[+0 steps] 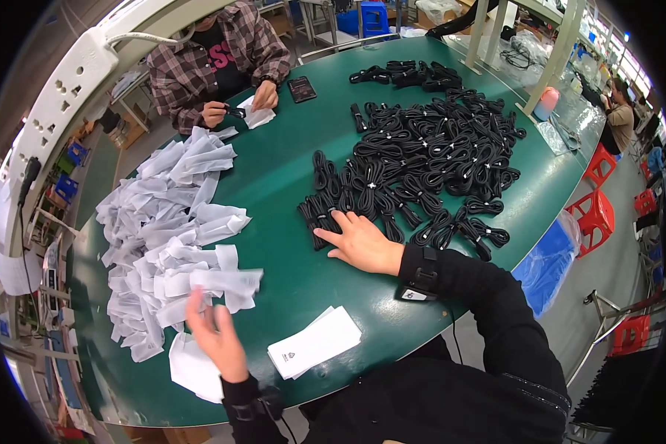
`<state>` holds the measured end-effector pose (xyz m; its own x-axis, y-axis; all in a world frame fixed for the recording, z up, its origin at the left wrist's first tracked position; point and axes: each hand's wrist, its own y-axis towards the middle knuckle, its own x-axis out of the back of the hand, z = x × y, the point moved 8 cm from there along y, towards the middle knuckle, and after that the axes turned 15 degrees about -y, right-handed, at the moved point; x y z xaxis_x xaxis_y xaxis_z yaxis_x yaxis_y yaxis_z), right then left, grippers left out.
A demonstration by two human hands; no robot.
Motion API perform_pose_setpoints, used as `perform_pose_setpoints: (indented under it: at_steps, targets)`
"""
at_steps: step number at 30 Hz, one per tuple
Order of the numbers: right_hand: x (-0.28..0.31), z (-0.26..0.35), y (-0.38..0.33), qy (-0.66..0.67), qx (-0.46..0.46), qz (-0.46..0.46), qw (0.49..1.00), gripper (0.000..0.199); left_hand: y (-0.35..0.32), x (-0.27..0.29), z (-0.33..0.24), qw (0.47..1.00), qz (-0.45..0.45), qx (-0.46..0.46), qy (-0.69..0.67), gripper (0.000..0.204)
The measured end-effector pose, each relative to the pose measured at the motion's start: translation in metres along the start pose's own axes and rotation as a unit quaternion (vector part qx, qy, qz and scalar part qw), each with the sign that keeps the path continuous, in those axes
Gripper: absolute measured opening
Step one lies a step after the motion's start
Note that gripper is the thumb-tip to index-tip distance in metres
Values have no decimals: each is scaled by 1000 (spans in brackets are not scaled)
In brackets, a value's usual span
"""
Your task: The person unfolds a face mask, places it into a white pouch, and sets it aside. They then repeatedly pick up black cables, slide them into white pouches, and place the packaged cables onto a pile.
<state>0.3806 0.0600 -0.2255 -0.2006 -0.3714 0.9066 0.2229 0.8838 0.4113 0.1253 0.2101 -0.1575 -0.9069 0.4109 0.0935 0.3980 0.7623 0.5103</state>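
Observation:
My left hand [219, 342] is raised at the near edge of a heap of wrapped white translucent pouches [163, 222], fingers apart and slightly blurred. Just beyond its fingertips is a pouch [229, 280], blurred as well; I see no grip on it. Beneath that hand lie flat white pouches [192, 366]. Fingers spread, my right hand [366, 244] reaches to the near left edge of a large pile of coiled black cables [436, 140]. Its fingertips touch or hover over the nearest cable bundle [320, 214]; which, I cannot tell.
A stack of flat white printed pouches [314, 342] lies near me on the green table [288, 277]. Across it, a person [218, 66] holds a black cable and a white pouch, beside a dark card [302, 89]. A power strip [63, 89] hangs at upper left; red stools [593, 218] stand right.

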Motion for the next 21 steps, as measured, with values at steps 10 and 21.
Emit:
perform_pose_setpoints:
  at_steps: [10,21]
  targets:
    - [-14,-21,-21,119,-91,56,987,41,-118,-113,4,906,420,37,40,22]
    - [-13,-56,-61,217,-248,96,939,37,-129,-117,10,913,400,-29,76,20]
